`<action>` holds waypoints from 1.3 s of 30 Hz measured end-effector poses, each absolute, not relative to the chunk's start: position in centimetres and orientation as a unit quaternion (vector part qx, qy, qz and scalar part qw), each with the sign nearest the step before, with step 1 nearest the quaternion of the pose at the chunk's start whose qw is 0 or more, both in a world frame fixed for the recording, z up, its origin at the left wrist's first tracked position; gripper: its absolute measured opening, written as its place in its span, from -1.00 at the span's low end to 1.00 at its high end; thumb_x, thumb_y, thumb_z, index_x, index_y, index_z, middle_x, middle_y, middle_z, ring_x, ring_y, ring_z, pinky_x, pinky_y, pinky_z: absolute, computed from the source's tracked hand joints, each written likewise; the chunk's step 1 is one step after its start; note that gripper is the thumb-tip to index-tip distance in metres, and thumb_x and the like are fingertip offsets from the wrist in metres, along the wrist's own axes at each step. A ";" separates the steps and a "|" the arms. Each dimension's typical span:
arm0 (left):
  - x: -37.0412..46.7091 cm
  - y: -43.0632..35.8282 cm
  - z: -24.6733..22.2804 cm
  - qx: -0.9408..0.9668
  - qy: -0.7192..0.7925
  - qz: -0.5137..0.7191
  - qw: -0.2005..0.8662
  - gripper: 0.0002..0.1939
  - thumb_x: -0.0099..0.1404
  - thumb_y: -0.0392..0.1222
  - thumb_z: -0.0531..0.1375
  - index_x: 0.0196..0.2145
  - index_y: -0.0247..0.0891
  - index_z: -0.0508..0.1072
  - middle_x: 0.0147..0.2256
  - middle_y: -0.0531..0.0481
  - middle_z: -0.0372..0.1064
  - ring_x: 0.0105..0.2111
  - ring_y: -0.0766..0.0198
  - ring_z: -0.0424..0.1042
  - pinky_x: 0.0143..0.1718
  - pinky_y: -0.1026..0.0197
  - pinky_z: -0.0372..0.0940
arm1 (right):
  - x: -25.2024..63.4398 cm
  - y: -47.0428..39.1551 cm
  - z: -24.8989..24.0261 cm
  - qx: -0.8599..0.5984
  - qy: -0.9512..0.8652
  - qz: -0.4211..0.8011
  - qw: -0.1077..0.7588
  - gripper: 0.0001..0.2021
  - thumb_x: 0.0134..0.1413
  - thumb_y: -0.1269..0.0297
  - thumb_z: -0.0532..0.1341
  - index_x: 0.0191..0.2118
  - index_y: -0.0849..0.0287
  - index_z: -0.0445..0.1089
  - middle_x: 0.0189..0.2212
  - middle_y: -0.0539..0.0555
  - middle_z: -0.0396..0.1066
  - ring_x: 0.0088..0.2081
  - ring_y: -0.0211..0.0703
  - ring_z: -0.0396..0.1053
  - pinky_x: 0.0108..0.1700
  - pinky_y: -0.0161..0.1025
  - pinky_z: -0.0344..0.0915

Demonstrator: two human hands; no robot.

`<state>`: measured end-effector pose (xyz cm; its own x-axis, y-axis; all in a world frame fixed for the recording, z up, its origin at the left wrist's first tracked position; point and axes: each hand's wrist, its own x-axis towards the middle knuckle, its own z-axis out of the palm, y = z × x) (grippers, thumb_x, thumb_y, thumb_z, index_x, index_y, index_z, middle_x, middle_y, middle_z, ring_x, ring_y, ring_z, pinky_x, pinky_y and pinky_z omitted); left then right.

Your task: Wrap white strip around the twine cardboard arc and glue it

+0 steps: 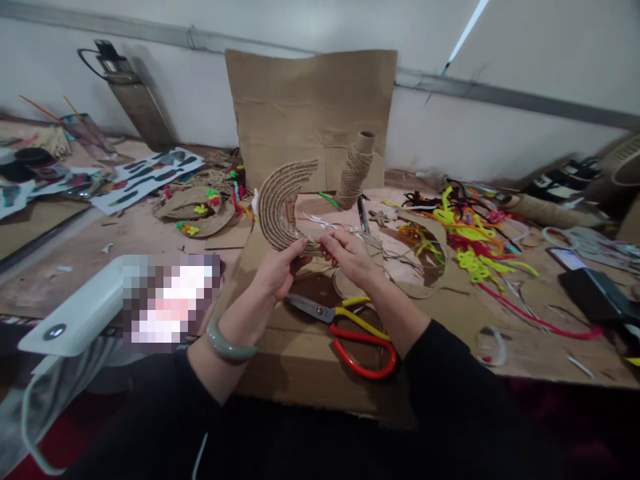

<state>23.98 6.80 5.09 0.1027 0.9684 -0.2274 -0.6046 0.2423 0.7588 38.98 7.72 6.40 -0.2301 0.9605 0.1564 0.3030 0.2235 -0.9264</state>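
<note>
A curved, C-shaped piece [273, 200] covered with rows of brown twine is held up over the table. My left hand [283, 270] is closed on its lower edge, thumb on top. Close beside it, my right hand [347, 257] pinches at the piece's lower right end; what lies between those fingertips is too small to make out, though thin twine runs near them. Behind the hands stands a tube wound with twine [355, 170]. Large scissors [345, 323] with red and yellow handles lie beneath my forearms on cardboard.
A cardboard sheet [310, 113] leans upright against the wall. Bright pipe cleaners [465, 233] lie heaped to the right, near a black box [597, 297]. At left are a white device [80, 310], a blurred-out phone-like object [173, 300] and a twine-covered round piece [200, 210].
</note>
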 end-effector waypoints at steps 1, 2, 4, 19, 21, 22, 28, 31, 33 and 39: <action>24.0 6.8 5.1 0.252 0.363 0.560 0.701 -0.70 -0.15 -0.23 0.45 -0.39 -0.26 0.53 -0.39 0.08 0.53 -0.41 0.39 0.45 -0.45 0.39 0.32 | 39.1 7.7 6.3 -0.464 -0.670 0.414 0.406 -0.67 0.08 -0.04 0.10 -0.43 0.15 0.29 -0.57 -0.07 0.20 -0.52 -0.32 0.16 -0.47 -0.32 0.13; 24.1 6.8 5.0 0.253 0.364 0.557 0.703 -0.69 -0.15 -0.22 0.45 -0.39 -0.27 0.54 -0.39 0.07 0.53 -0.42 0.38 0.45 -0.45 0.38 0.32 | 39.1 7.6 6.2 -0.460 -0.667 0.417 0.410 -0.68 0.06 -0.03 0.13 -0.42 0.15 0.30 -0.57 -0.07 0.20 -0.53 -0.32 0.15 -0.47 -0.31 0.13; 24.2 6.7 4.9 0.258 0.367 0.549 0.705 -0.68 -0.15 -0.20 0.46 -0.38 -0.27 0.54 -0.40 0.06 0.53 -0.42 0.37 0.45 -0.44 0.36 0.33 | 39.3 7.4 6.1 -0.461 -0.655 0.434 0.413 -0.72 0.02 0.01 0.17 -0.38 0.16 0.33 -0.57 -0.08 0.22 -0.54 -0.33 0.14 -0.48 -0.32 0.13; 23.9 6.9 4.7 0.275 0.387 0.568 0.672 -0.71 -0.02 -0.09 0.39 -0.37 -0.29 0.50 -0.39 -0.02 0.51 -0.40 0.29 0.47 -0.36 0.26 0.35 | 39.3 7.3 5.2 -0.497 -0.632 0.462 0.374 -0.72 -0.02 0.04 0.18 -0.44 0.18 0.31 -0.62 -0.09 0.23 -0.60 -0.35 0.18 -0.53 -0.35 0.16; 23.8 7.2 4.9 0.259 0.386 0.601 0.650 -0.74 0.00 -0.12 0.36 -0.37 -0.30 0.49 -0.37 -0.04 0.52 -0.35 0.25 0.49 -0.28 0.22 0.38 | 39.4 7.3 5.5 -0.494 -0.646 0.460 0.356 -0.73 0.02 0.06 0.15 -0.48 0.18 0.30 -0.63 -0.08 0.23 -0.59 -0.34 0.20 -0.52 -0.35 0.17; 23.7 7.4 4.9 0.253 0.389 0.613 0.640 -0.76 0.00 -0.15 0.35 -0.37 -0.30 0.48 -0.36 -0.05 0.53 -0.34 0.24 0.49 -0.24 0.20 0.38 | 39.6 7.3 5.7 -0.496 -0.651 0.461 0.344 -0.72 0.05 0.07 0.12 -0.48 0.18 0.29 -0.62 -0.07 0.24 -0.58 -0.33 0.21 -0.51 -0.35 0.18; 23.5 8.1 3.9 0.252 0.461 0.594 0.609 -0.82 0.00 -0.21 0.31 -0.38 -0.30 0.48 -0.39 -0.03 0.52 -0.38 0.26 0.47 -0.28 0.22 0.37 | 42.3 7.9 7.8 -0.561 -0.745 0.269 0.241 -0.79 0.15 0.25 0.09 -0.33 0.21 0.42 -0.44 0.06 0.46 -0.43 -0.23 0.35 -0.35 -0.28 0.26; 23.4 8.4 3.3 0.285 0.487 0.576 0.591 -0.84 -0.01 -0.22 0.30 -0.41 -0.29 0.48 -0.40 -0.02 0.51 -0.37 0.25 0.45 -0.29 0.23 0.35 | 44.4 8.2 8.7 -0.564 -0.801 0.170 0.105 -0.81 0.10 0.32 0.15 -0.23 0.18 0.49 -0.28 0.10 0.54 -0.27 -0.15 0.42 -0.22 -0.24 0.26; 23.3 8.6 3.0 0.318 0.499 0.563 0.577 -0.83 -0.03 -0.24 0.30 -0.41 -0.29 0.48 -0.42 0.01 0.49 -0.40 0.27 0.43 -0.31 0.25 0.32 | 45.3 8.3 8.9 -0.549 -0.819 0.166 0.019 -0.78 0.05 0.32 0.21 -0.16 0.15 0.50 -0.22 0.10 0.55 -0.22 -0.12 0.44 -0.21 -0.25 0.26; 23.3 8.9 2.8 0.367 0.515 0.542 0.553 -0.71 -0.06 -0.27 0.30 -0.30 -0.29 0.46 -0.40 0.03 0.47 -0.39 0.28 0.42 -0.29 0.25 0.29 | 45.0 8.9 7.5 -0.543 -0.827 0.127 -0.064 -0.83 -0.01 0.40 0.22 -0.28 0.11 0.54 -0.31 0.11 0.55 -0.30 -0.12 0.43 -0.29 -0.26 0.24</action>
<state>23.31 8.92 2.80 -0.1183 0.9781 -0.1712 -0.2213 0.1421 0.9648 45.04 8.93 7.46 -0.4015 0.8830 -0.2431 0.9153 0.3775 -0.1405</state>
